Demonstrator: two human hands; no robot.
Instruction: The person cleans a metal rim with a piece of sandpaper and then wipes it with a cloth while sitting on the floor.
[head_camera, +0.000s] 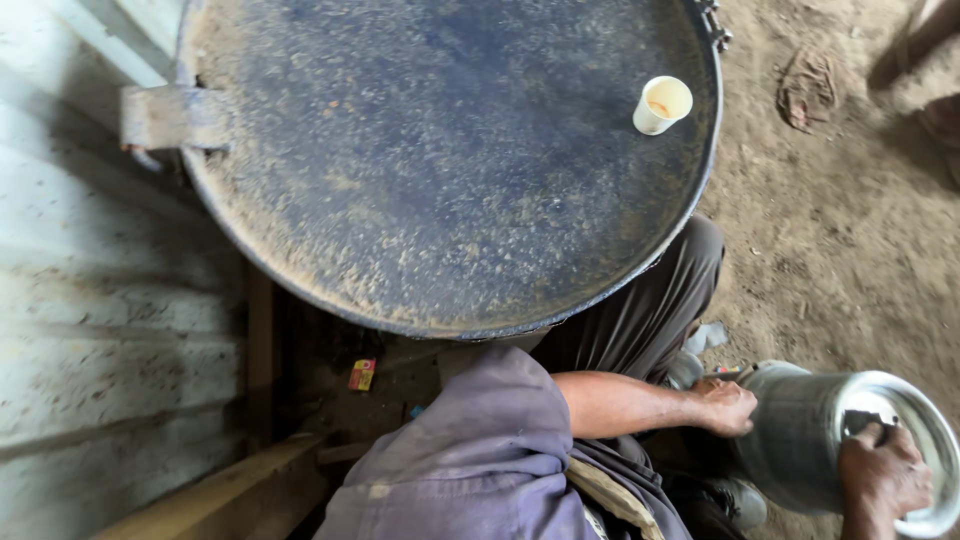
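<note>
A shiny metal pot lies tilted on the dirt ground at the lower right, its open mouth facing right. My left hand reaches out from a purple sleeve and grips the pot's near side wall. At the pot's rim, my right hand presses a small dark pad against the inside of the mouth. My grey trouser leg shows between the pot and a big drum.
A large round dusty blue drum lid fills the upper middle, with a small pale cup standing near its right edge. A whitish wall and a wooden beam are at the left. A rag lies on the dirt floor.
</note>
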